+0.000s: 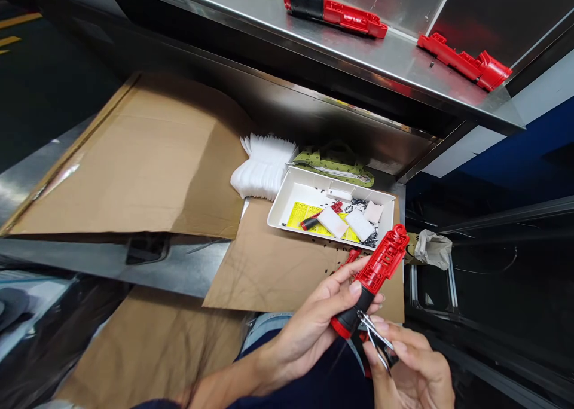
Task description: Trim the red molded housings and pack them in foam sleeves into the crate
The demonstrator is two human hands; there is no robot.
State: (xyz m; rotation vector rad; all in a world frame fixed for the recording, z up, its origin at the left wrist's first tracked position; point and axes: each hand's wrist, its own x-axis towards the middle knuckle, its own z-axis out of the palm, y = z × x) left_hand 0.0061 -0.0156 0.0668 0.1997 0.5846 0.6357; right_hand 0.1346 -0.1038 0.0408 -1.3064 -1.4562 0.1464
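Red housing (381, 262) hangs just nearer me than the white tray (287, 203), clamped in my left hand (314, 325); my right hand (412, 367) pinches tweezers (374, 336) at its black end. If a tip slips, it could jab my thumb.

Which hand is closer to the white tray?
Left. The left hand, holding the red part, is in front of the white tray; the right hand, holding tweezers, sits farther back.

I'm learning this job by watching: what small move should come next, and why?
Probably ease the tweezers in the right hand toward the black end of the red housing: the left hand grips that housing, and the tweezers sit close beside that end.
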